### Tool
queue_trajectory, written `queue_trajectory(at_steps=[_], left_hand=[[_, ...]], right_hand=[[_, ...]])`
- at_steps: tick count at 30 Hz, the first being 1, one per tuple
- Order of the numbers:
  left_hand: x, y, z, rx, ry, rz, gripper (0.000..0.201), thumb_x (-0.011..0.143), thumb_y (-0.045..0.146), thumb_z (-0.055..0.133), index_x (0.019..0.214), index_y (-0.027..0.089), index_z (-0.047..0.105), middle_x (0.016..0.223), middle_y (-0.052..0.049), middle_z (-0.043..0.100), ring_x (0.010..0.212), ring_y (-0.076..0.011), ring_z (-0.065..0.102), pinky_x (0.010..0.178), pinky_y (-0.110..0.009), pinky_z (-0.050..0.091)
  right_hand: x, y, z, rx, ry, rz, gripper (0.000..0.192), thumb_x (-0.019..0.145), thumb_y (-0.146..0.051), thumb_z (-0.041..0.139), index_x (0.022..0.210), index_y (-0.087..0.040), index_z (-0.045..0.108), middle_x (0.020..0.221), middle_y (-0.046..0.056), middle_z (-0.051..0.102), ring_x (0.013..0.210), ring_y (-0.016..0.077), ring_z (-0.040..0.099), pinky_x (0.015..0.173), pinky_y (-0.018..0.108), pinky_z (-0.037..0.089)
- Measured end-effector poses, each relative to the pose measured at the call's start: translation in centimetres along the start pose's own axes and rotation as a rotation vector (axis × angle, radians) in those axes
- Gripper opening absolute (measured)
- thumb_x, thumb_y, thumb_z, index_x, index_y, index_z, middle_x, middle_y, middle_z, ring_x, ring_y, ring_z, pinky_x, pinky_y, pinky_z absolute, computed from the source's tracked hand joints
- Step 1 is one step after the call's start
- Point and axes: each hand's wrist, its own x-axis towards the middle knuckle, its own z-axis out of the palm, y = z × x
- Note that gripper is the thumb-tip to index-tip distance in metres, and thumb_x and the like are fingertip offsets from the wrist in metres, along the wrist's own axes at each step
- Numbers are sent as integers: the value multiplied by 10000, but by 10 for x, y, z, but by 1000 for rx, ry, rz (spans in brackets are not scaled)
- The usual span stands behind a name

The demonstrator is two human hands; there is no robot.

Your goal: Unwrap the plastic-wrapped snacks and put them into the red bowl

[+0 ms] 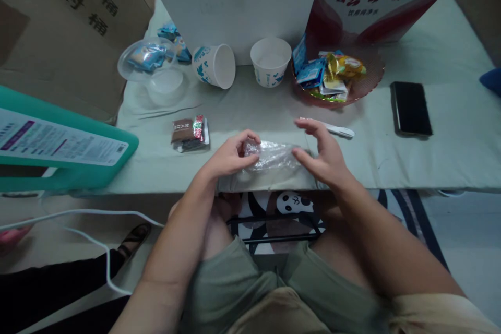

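A crumpled piece of clear plastic wrapping (272, 155) lies near the table's front edge, between my two hands. At its left end, my left hand (234, 154) has its fingers curled round the plastic and the thumb laid over it. My right hand (324, 155) is open at the other end, thumb tip touching the plastic and fingers stretched apart above. Just behind the right hand is a slim white tool (341, 130), partly hidden by the fingers; its kind is unclear. A small brown snack packet (188, 133) sits left of my left hand.
Behind are a tipped paper cup (214, 66), an upright one (270, 65), a bowl rim (364, 95) around packets, and plastic tubs (166, 86). A black phone-like object (412, 108) lies right. A green container (97, 172) stands left; a white cable (105, 213) hangs below.
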Motion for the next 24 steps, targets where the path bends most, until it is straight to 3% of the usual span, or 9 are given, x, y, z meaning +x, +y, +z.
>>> queue_trajectory(at_steps=[3,5,6,9,11,14,17,19,24], left_hand=[[-4,1,5,-92,-187,29,435,760,289,762,1144,236,566,834,23,581,687,-112,556,609,-229,448],[-3,0,6,-112,-236,38,476,793,303,737,1221,250,536,862,11,618,714,-132,602,636,-253,490],[-2,-1,7,-78,-160,60,472,800,291,719,1231,252,533,894,-1,638,732,-140,622,646,-264,505],[4,-3,13,227,418,229,319,802,200,659,1112,230,591,990,-45,676,860,-175,666,742,-314,543],[5,-2,19,454,643,390,168,827,180,635,991,213,624,973,-53,697,926,-194,673,838,-355,552],[4,2,30,547,423,496,181,880,276,656,1046,205,654,1083,-82,742,1074,-235,685,988,-423,544],[4,2,37,375,152,362,405,868,391,704,1219,202,633,1253,-114,725,1167,-254,677,1031,-425,542],[7,-1,39,222,69,249,459,849,399,714,1256,207,621,1233,-108,730,1092,-233,701,963,-378,566],[22,-13,41,-19,300,42,356,799,333,688,1112,186,604,967,-46,708,812,-152,662,728,-273,527]], right_hand=[[-1,-11,-7,27,-457,108,643,792,-449,748,1359,-208,565,1242,129,709,1074,266,686,934,423,539],[-1,-17,-9,19,-699,211,403,854,-454,670,1155,-185,664,967,67,735,829,205,671,746,331,521],[0,-19,-9,8,-756,253,298,886,-447,619,1006,-181,682,827,31,696,727,174,623,671,297,477],[2,-19,-3,-23,-664,308,275,908,-412,539,779,-184,621,687,-6,589,651,140,526,614,268,384],[4,-16,4,-50,-526,310,241,891,-386,540,791,-184,624,715,1,599,686,148,535,650,276,386],[5,-13,13,-21,-453,270,234,880,-377,542,793,-184,641,785,29,630,739,168,559,699,300,415],[6,-10,15,131,-428,227,212,868,-368,557,834,-191,669,937,65,670,884,201,609,811,341,475],[7,-7,15,282,-406,242,194,837,-339,568,912,-205,687,1011,67,693,974,217,634,887,368,498],[17,0,27,398,-308,292,308,830,-337,571,1098,-220,668,1121,74,735,1077,235,672,990,438,515]])
